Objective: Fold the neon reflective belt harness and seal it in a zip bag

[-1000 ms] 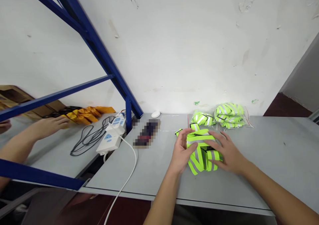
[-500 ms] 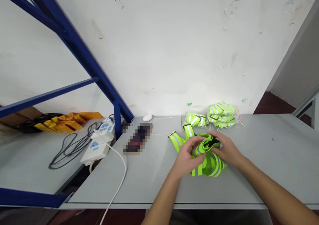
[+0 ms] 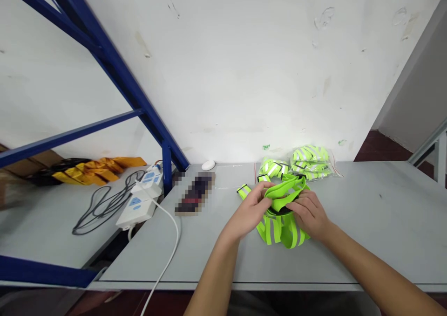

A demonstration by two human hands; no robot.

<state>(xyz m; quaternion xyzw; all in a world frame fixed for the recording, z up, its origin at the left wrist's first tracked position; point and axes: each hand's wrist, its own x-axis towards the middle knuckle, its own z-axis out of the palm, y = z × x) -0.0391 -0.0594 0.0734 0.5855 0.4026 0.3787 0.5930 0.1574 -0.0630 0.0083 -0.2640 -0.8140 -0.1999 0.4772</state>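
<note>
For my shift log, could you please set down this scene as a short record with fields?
Left hand: holding fluorescent green reflective straps
Right hand: holding the same straps, opposite side
Beyond the straps: clear bags of similar straps, near the wall
Towards the left: white power strip, white cable
Surface: grey table

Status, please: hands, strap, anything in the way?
Left hand, right hand: both gripping green strap. Strap bunched, lower loops loose. Bagged straps close behind on table.
</note>
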